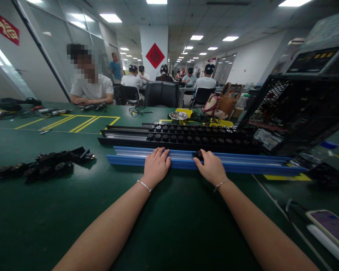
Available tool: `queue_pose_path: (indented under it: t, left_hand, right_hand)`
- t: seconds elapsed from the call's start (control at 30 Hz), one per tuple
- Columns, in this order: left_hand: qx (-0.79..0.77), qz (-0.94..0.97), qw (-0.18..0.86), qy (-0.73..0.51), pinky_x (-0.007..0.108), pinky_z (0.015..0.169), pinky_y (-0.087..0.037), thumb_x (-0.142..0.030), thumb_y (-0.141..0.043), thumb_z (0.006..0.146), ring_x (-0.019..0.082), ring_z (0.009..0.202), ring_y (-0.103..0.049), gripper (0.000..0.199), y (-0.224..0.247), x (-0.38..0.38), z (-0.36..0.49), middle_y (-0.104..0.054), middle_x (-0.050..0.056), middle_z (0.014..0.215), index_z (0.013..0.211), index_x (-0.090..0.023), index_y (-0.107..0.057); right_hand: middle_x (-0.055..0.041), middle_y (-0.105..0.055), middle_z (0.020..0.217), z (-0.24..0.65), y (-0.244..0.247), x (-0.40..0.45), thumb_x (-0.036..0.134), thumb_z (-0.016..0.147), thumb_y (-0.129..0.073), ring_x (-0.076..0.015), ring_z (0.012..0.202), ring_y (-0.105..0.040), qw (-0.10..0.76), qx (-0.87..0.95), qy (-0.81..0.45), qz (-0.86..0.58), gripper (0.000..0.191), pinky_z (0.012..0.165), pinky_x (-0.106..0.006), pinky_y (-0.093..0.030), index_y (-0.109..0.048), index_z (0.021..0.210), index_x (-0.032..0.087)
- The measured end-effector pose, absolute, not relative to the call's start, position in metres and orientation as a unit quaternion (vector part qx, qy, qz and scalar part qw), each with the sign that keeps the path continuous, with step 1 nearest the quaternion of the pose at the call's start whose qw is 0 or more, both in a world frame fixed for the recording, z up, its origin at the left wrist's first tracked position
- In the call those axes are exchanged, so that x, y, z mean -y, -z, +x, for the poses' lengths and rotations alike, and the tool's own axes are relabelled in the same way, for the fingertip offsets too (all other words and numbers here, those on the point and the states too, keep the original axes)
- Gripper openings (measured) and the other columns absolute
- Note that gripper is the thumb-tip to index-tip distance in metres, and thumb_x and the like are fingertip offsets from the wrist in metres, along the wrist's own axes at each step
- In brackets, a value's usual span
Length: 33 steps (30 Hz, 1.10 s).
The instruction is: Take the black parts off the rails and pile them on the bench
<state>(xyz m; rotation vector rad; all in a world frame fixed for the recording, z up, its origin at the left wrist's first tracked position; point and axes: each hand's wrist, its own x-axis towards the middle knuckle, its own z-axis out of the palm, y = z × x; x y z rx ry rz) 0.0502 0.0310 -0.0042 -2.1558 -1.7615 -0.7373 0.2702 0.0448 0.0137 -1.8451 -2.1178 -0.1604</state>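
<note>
A long blue channel rail (pixel 180 162) lies crosswise on the green table in front of me. My left hand (pixel 156 165) is closed over its near wall, fingers reaching into the channel and the thumb on the near side. Farther right along the same rail, my right hand (pixel 213 167) pinches a small black part (pixel 198 154) at the channel. My fingers partly cover this part, so its exact kind does not show. Just behind the blue rail are black channel rails (pixel 124 140), with rows of small black parts (pixel 173 137) set in them.
Black part strips (pixel 49 163) lie at the left. A metal bowl (pixel 178 116) and yellow trays (pixel 222 123) sit behind the rails. An open computer case (pixel 305 109) stands at the right, with a phone (pixel 329 226) nearer. Across the table sits a person (pixel 92 88).
</note>
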Motion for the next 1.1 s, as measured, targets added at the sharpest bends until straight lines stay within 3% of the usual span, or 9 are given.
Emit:
queue_pose_path:
  t: [0.63,0.83,1.1]
  left_hand:
    - [0.601,-0.743,0.150,0.251,0.039,0.092,-0.042,-0.037,-0.032,0.092,0.023,0.124,-0.044,0.041,0.005,-0.031,0.050,-0.055,0.004,0.131,0.125,-0.025,-0.054]
    - [0.601,-0.744,0.151,0.249,0.039,0.091,-0.043,-0.037,-0.033,0.092,0.023,0.124,-0.044,0.041,0.005,-0.031,0.049,-0.055,0.005,0.131,0.125,-0.025,-0.054]
    - [0.600,-0.744,0.151,0.251,0.039,0.091,-0.042,-0.036,-0.032,0.092,0.023,0.124,-0.044,0.041,0.006,-0.032,0.050,-0.055,0.004,0.132,0.125,-0.025,-0.054]
  right_hand:
    - [-0.0167,-0.058,0.115,0.255,-0.011,-0.044,0.047,0.090,-0.035,-0.0271,0.107,-0.053,0.164,0.755,0.065,-0.631,0.059,0.091,-0.035,-0.035,-0.043,0.132,0.005]
    - [-0.0116,-0.062,0.116,0.242,-0.007,-0.045,0.045,0.090,-0.036,-0.0232,0.108,-0.053,0.204,0.749,0.043,-0.628,0.051,0.098,-0.037,-0.028,-0.048,0.128,0.013]
    - [-0.0073,-0.069,0.101,0.231,-0.005,-0.046,0.044,0.087,-0.040,-0.0214,0.097,-0.059,0.240,0.702,0.037,-0.669,0.041,0.096,-0.039,-0.024,-0.059,0.115,0.021]
